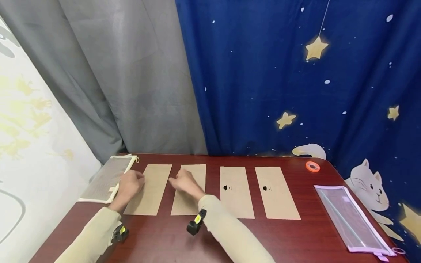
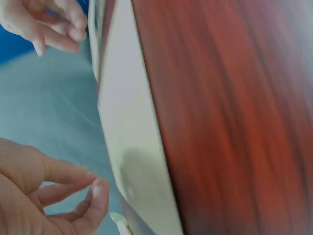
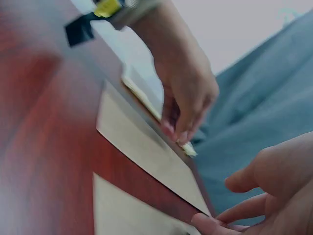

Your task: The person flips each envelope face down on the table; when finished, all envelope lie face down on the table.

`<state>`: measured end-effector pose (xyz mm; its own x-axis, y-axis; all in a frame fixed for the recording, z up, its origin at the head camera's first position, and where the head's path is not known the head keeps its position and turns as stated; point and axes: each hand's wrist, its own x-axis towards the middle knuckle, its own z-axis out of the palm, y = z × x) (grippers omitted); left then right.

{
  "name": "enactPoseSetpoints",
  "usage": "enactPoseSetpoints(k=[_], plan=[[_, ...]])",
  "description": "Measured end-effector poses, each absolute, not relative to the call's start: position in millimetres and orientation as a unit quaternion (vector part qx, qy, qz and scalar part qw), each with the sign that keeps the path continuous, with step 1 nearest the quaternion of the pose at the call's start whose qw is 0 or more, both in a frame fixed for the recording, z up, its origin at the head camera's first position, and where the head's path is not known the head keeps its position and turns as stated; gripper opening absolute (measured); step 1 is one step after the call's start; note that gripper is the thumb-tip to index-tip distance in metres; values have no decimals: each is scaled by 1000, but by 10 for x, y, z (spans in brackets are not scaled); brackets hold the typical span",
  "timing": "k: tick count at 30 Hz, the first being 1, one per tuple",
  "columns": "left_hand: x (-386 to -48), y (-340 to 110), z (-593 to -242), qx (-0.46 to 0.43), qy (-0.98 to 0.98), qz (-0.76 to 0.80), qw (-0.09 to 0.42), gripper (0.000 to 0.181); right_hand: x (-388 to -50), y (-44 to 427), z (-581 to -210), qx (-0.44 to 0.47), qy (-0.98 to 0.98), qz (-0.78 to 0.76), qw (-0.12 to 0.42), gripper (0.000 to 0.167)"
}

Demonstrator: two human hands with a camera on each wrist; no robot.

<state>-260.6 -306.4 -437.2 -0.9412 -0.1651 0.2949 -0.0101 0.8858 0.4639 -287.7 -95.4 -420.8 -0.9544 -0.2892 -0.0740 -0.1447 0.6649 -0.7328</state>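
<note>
Four tan paper rectangles lie in a row; my left hand [image 1: 130,184] is over the left edge of the leftmost one [image 1: 154,190]. In the left wrist view, the thumb and fingertips of that hand [image 2: 58,196] meet, with no object visible between them. My right hand [image 1: 187,182] is above the second rectangle [image 1: 198,175], its fingers loosely bent. The right wrist view has this hand [image 3: 274,191] with thumb and fingers apart, holding nothing visible. Small black prints mark the third rectangle [image 1: 238,197] and the fourth [image 1: 279,201].
A cream-edged mesh zip pouch [image 1: 105,179] lies at the table's left, close beside my left hand. On the right are an orange tape roll [image 1: 313,167] near the back edge and a purple-edged mesh pouch [image 1: 355,219]. Curtains hang behind the dark red table [image 1: 158,241].
</note>
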Motion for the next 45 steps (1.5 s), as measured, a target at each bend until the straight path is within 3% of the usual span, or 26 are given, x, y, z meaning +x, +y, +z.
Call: enactPoseSetpoints(k=[4,8,13,18,27,31,35,37,45], plan=[[-2631,-2714,-4315,42,-947,-298,115,22,-2999,-572,-4155,-104,900,-418,69,59],[-2643,-2388,-4276,50,-906,-420,23,30,-3081,-248,-4134,-87,916,-389,52,59],[-2664,-2216,-4275,57,-847,-527,-49,37,-3105,60,-4218,-78,905,-409,82,58],[-2697,-2195,-4265,67,-829,-551,-69,43,-3097,217,-4333,-51,836,-527,143,32],[-2755,-2202,-4242,97,-795,-592,-90,50,-3140,241,-4353,-19,746,-636,197,41],[-2766,-2191,-4219,109,-786,-599,-106,48,-3143,230,-4332,2,724,-659,205,48],[-2768,-2188,-4183,120,-783,-598,-120,45,-3147,210,-4318,19,713,-668,212,42],[-2774,-2191,-4173,122,-781,-599,-126,45,-3144,200,-4315,23,718,-662,212,30],[-2819,-2211,-4176,123,-763,-619,-137,48,-3118,150,-4365,-3,740,-647,182,25]])
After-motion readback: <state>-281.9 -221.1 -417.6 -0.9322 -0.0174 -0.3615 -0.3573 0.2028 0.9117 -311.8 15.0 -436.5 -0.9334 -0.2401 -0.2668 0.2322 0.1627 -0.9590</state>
